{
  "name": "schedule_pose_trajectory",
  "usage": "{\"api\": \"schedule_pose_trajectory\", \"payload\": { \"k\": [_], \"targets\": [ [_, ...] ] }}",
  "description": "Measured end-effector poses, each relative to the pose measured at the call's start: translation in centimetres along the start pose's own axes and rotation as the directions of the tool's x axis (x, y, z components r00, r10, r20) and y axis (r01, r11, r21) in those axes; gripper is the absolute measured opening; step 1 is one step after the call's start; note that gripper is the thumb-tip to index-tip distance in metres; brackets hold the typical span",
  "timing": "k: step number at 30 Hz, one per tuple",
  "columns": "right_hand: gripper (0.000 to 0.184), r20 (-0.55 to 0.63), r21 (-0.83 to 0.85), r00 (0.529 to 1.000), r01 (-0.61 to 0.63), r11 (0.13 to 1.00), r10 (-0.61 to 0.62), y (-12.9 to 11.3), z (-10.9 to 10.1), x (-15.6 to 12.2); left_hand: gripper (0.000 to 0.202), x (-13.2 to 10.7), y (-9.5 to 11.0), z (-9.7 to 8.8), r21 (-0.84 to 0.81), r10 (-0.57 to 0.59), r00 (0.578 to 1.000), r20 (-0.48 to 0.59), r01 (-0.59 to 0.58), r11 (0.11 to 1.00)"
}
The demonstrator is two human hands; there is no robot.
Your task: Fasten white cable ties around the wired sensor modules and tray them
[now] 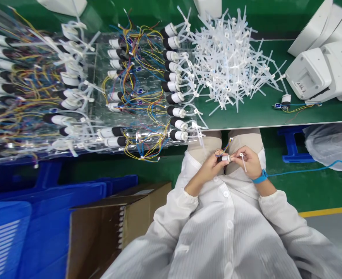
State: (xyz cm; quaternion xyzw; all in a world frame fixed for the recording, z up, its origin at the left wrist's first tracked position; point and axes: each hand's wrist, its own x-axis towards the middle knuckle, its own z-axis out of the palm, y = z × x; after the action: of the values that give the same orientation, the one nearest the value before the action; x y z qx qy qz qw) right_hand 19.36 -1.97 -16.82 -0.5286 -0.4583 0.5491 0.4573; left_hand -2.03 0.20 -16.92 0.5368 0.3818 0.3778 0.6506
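Over my lap, my left hand (209, 167) is closed around a small black-and-white cylindrical pump (225, 158) with thin coloured wires (226, 147) rising from its black end. My right hand (250, 162) pinches a white plastic tube piece (243, 162) with a small connector, right at the pump's pale tip. Whether tube and tip are joined is too small to tell. A blue wrist strap (260, 177) with a coiled cord circles my right wrist.
A heap of translucent tube pieces (231, 62) lies on the green bench (246, 116). Rows of wired pumps (175, 97) cover the left side. White plastic housings (310, 73) stand at right, near one wired pump (286, 101). Below left are a cardboard box (147, 205) and blue crates (51, 221).
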Motion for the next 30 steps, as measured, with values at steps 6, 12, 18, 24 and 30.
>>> {"api": "schedule_pose_trajectory", "payload": {
  "k": [6,12,18,24,30],
  "targets": [
    [0.04,0.038,-0.132,0.999,0.019,0.991,-0.014,-0.1,-0.3,0.4,0.031,-0.1,-1.0,-0.3,0.121,0.062,0.998,0.019,-0.064,0.991],
    [0.032,-0.005,-0.088,0.999,0.052,0.995,-0.053,-0.5,-0.2,0.2,0.035,0.3,-1.1,0.4,0.001,0.078,0.991,-0.108,-0.078,0.997],
    [0.022,-0.024,-0.052,0.995,0.099,0.994,-0.1,-0.4,-0.1,-0.4,0.036,0.3,-0.7,0.6,-0.068,0.008,0.99,-0.142,-0.017,0.998],
    [0.022,-0.027,-0.102,0.994,0.102,0.99,-0.105,-0.3,-0.1,-0.4,0.036,-0.1,-1.1,0.7,-0.114,-0.117,0.983,-0.14,0.101,0.988],
    [0.024,-0.002,-0.146,0.993,0.118,0.982,-0.12,-0.2,-0.2,-0.2,0.036,0.0,-0.9,0.6,-0.074,-0.089,0.984,-0.155,0.079,0.994]
  ]
}}
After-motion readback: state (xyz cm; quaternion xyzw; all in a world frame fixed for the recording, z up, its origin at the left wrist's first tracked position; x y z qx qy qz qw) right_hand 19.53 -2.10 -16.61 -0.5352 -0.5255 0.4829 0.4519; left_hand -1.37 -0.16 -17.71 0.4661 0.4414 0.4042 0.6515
